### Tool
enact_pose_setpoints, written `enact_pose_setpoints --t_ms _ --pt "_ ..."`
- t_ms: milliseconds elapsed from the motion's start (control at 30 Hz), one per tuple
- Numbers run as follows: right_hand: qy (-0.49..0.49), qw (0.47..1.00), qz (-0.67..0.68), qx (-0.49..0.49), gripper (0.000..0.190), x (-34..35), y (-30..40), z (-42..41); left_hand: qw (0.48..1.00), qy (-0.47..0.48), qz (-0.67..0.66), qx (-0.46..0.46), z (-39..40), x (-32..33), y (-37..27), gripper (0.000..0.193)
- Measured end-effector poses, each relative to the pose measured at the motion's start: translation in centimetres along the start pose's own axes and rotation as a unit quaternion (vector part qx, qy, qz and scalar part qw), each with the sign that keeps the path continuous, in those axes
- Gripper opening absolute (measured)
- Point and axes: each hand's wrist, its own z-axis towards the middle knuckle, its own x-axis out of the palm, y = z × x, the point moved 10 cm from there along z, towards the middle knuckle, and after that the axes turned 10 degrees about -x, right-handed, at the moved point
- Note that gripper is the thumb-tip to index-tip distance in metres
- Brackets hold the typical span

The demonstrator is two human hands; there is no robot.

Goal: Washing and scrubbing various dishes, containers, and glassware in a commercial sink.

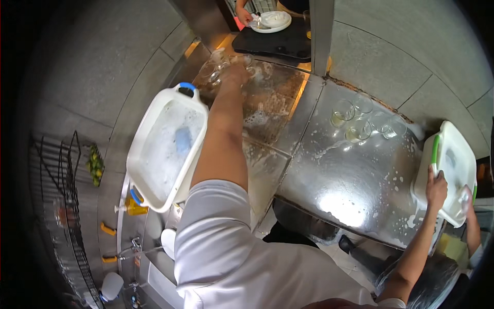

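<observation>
My left hand (233, 75) reaches out to several clear drinking glasses (214, 73) clustered on the wet, brown-stained counter (274, 83). Its fingers are hidden among the glasses, and a firm grip cannot be made out. Left of my forearm stands a white plastic basin (133, 164) with blue handle grips. It holds foamy water and a light-blue sponge (183, 140). My right hand is out of view.
Several glasses (357, 129) stand on the steel counter (332, 166). At right, a co-worker's hands (437, 189) are at a green-handled white basin (423, 170). Beyond the hatch, another person's hand (244, 16) touches a white plate (270, 31). Left are a wire rack (71, 201) and taps (136, 245).
</observation>
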Motion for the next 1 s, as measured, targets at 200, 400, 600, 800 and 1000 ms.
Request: enact_pose_setpoints --t_ms 200,400,600,800,1000 --pt "0.016 1.0 -0.002 0.002 0.065 0.4 0.0 0.2 0.997 0.002 -0.034 0.063 2.9 5.5 -0.9 0.036" --pt "0.014 1.0 -0.003 -0.013 0.064 0.0 0.4 0.2 0.79 0.204 -0.576 -0.052 -7.4 7.7 2.0 0.019" --pt "0.002 1.0 -0.009 -0.006 0.065 -0.4 0.2 -0.2 0.471 0.427 -0.772 -0.024 -27.8 10.2 -7.1 0.007" --pt "0.018 0.999 -0.033 -0.003 0.069 -0.2 0.1 -0.3 0.745 0.188 -0.344 0.54 -43.6 3.7 -23.5 0.008" --pt "0.02 1.0 0.013 0.017 0.067 1.4 -2.0 0.5 0.835 0.111 -0.194 0.503 -49.1 2.8 -32.2 0.017"
